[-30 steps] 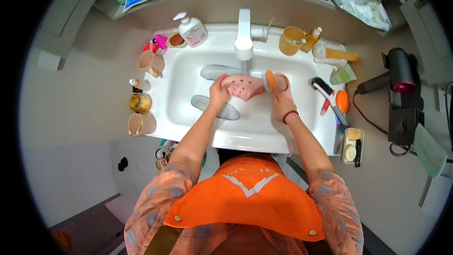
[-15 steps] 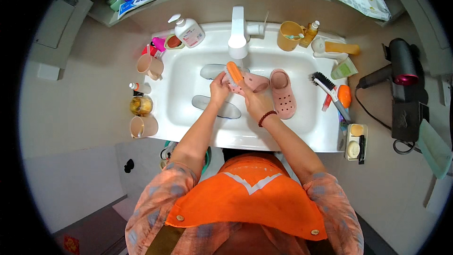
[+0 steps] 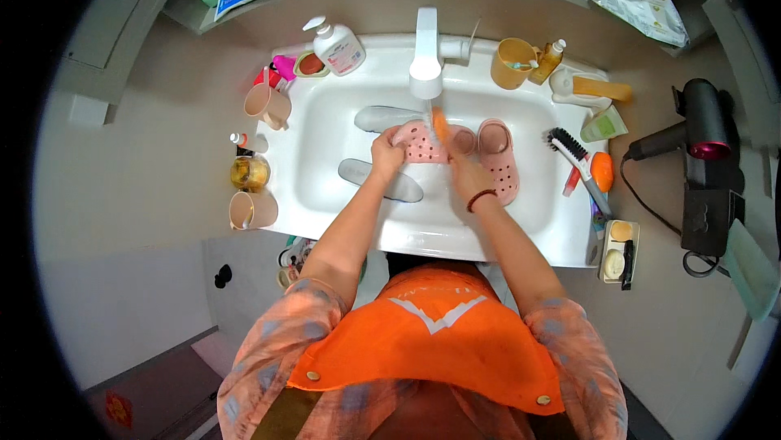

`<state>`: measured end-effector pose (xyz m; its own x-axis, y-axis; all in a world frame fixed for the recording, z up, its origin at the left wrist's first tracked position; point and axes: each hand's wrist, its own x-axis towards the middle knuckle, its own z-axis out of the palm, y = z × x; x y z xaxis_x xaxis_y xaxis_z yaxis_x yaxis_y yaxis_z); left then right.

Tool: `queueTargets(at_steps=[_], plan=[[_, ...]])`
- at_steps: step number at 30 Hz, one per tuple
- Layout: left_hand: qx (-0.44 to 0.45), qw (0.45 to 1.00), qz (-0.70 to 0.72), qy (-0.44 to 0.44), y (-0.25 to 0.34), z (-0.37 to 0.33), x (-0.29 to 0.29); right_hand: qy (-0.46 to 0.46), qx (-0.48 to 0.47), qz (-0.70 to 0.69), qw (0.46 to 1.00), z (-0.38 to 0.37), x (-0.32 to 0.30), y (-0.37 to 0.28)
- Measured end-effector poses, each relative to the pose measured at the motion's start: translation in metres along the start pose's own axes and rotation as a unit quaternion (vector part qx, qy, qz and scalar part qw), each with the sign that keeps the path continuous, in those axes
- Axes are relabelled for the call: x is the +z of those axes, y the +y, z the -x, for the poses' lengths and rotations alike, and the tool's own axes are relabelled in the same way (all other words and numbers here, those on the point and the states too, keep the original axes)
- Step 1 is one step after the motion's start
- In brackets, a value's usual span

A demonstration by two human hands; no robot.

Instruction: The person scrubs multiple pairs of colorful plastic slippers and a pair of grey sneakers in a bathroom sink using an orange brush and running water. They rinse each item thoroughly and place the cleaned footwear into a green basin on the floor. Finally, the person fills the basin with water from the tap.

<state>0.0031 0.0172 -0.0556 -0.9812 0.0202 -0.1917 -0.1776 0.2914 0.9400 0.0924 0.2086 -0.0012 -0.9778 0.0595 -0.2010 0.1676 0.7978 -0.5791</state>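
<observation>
My left hand (image 3: 388, 152) grips the toe end of a pink clog (image 3: 420, 144) dotted with holes, held sideways under the white faucet (image 3: 425, 65). In my right hand (image 3: 465, 173) is an orange scrub brush (image 3: 440, 125) with pale bristles, blurred and upright against the clog. A second pink clog (image 3: 499, 163) rests in the white sink (image 3: 313, 188) just right of that hand, heel end toward the faucet. Two grey insoles lie in the basin: one insole (image 3: 378, 118) behind my left hand, the other insole (image 3: 358, 171) partly under my left wrist.
A white pump bottle (image 3: 339, 51) and a yellow cup (image 3: 512, 64) stand on the back rim. Beige cups (image 3: 253, 210) line the left side. At right lie a black-bristled hairbrush (image 3: 579, 165) and a soap tray (image 3: 618, 251); a hair dryer (image 3: 706, 118) hangs on the wall.
The brush has moved right and down, turning more upright along the clog. My left hand now holds the clog's toe end with its holes facing up. The whole view has shifted slightly.
</observation>
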Motion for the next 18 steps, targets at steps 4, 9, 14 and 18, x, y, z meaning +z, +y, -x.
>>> queueTargets(at_steps=[4, 9, 14, 18], plan=[[-0.140, 0.986, 0.085, -0.009, 0.029, 0.020, -0.006, -0.021, 0.041, 0.012, 0.999, 0.002, -0.005, 0.017], [-0.182, 0.978, 0.102, 0.007, 0.048, 0.020, -0.010, -0.052, -0.078, 0.086, 0.992, 0.029, -0.012, -0.042], [-0.177, 0.977, 0.117, 0.036, 0.049, 0.019, -0.015, 0.005, -0.027, 0.063, 0.998, 0.004, -0.023, -0.015], [-0.224, 0.960, 0.155, 0.061, 0.067, 0.022, -0.010, -0.001, -0.082, 0.053, 0.995, 0.021, -0.016, -0.040]])
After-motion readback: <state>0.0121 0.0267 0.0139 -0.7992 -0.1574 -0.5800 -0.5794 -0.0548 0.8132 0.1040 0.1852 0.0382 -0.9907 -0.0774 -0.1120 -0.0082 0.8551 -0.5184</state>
